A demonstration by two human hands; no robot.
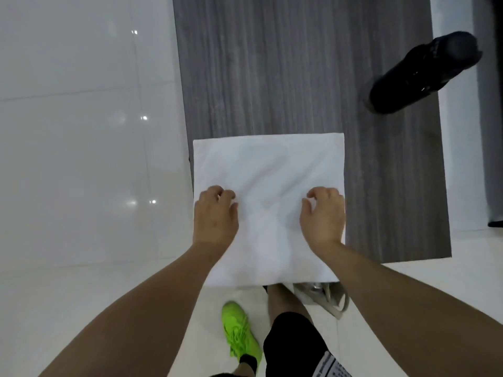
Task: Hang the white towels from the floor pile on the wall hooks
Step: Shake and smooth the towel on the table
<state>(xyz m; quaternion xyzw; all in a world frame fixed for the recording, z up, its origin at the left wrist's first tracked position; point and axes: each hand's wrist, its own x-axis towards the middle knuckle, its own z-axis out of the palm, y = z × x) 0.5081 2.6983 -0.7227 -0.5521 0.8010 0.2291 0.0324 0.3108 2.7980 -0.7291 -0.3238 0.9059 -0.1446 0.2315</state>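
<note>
Down by the feet first: a bright green shoe (239,329) on the pale floor (81,186), just behind the grip. Up from there, both hands are on the white towel (268,180), and this looks like the pick-up step, the towel gathered before it goes to a hook. The left hand (216,216) sits on the left side of the cloth, fingers curled and bunching a fold; the right hand (324,216) sits on the right side, thumb and fingers curled down, though whether it has actually pinched fabric I cannot tell. The towel stretches flat between the two grips and runs on ahead of them, its far edge over a grey wood-grain panel (299,63). No hooks in view, so the next move calls for a firm hold on both sides, a lift, and a turn toward the wall. Well beyond the right grip, a black shoe (424,72).
</note>
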